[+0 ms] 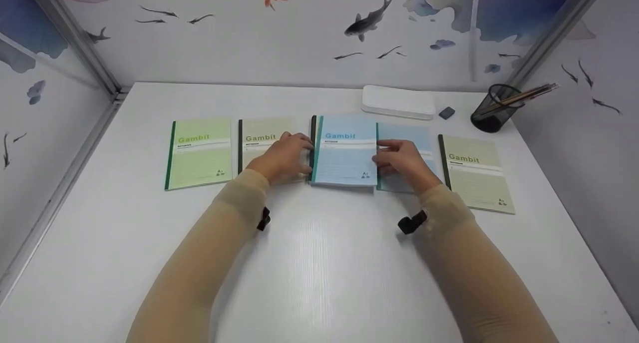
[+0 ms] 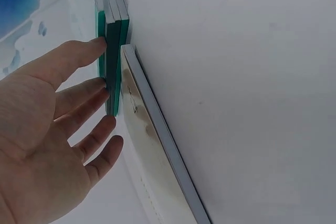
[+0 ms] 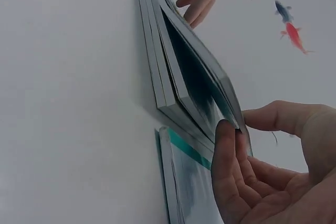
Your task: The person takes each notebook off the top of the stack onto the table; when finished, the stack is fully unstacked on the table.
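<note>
A light blue Gambit notebook [image 1: 347, 161] lies on top of a small stack in the middle of the table. My right hand [image 1: 403, 161] pinches its right edge, thumb above and fingers beneath; in the right wrist view that edge is raised off the books below. At the spine side, my left hand [image 1: 283, 157] touches the stacked spines [image 2: 113, 66] with its fingertips, the fingers loosely bent. Under the left hand is a beige notebook [image 1: 257, 128], partly hidden. Another blue notebook [image 1: 407, 131] lies partly beneath the right hand.
A green notebook [image 1: 199, 158] lies at the left and an olive-beige notebook [image 1: 477, 175] at the right. Behind them are a white case [image 1: 398, 102], a dark eraser-like block [image 1: 447, 113] and a black mesh pen cup [image 1: 491, 114]. Printed walls border the table.
</note>
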Available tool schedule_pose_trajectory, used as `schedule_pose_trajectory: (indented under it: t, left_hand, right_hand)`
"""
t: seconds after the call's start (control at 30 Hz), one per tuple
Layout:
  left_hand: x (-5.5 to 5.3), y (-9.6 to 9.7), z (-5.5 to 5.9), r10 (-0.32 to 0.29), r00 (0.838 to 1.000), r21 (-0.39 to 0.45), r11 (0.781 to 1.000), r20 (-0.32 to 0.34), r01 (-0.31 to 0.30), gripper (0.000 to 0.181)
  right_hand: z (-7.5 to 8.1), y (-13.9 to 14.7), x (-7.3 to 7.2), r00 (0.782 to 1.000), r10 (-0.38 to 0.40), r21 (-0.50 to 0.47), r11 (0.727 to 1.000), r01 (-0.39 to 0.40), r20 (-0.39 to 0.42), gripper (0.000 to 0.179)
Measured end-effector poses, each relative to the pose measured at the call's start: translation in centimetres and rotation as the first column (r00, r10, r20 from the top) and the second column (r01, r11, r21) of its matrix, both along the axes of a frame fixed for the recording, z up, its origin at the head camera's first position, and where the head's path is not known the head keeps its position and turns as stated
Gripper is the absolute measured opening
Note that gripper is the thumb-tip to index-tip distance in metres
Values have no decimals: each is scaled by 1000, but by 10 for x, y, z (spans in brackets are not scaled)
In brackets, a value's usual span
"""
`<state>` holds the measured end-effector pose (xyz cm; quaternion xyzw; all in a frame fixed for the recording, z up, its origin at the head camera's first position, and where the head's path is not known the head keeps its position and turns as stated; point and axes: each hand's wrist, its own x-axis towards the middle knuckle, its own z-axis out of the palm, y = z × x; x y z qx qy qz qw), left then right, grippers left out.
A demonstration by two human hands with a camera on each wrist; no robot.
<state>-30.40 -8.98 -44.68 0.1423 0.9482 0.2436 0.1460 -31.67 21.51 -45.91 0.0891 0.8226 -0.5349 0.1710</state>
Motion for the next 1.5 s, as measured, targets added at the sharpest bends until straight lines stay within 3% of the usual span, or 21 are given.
schedule_pose_trajectory:
  t: [0.33,0.57,0.77,1.07,1.5]
  left_hand:
    - [-3,6,4,20,999,-12,1000,35,-19,63]
    - [-2,6,5,13,999,-2,1000,47,-12,64]
    - [0,5,8,15,999,7,1000,36,-15,64]
    - [0,3,7,19,999,5,1000,36,-19,64]
    - [1,3,7,22,999,-5,1000,35,-22,65]
  right_hand:
    - [-8,10,20,996,-16,-64,998,11,-83,59]
    - [-15,19,32,997,-33,-177,984,21,-65,60]
    - [-11,21,45,998,-24,-215,977,11,-58,60]
    - [-10,24,69,996,45,-290,955,-66,-80,57]
    - [-12,32,107,991,128,-328,936,-130,-27,60]
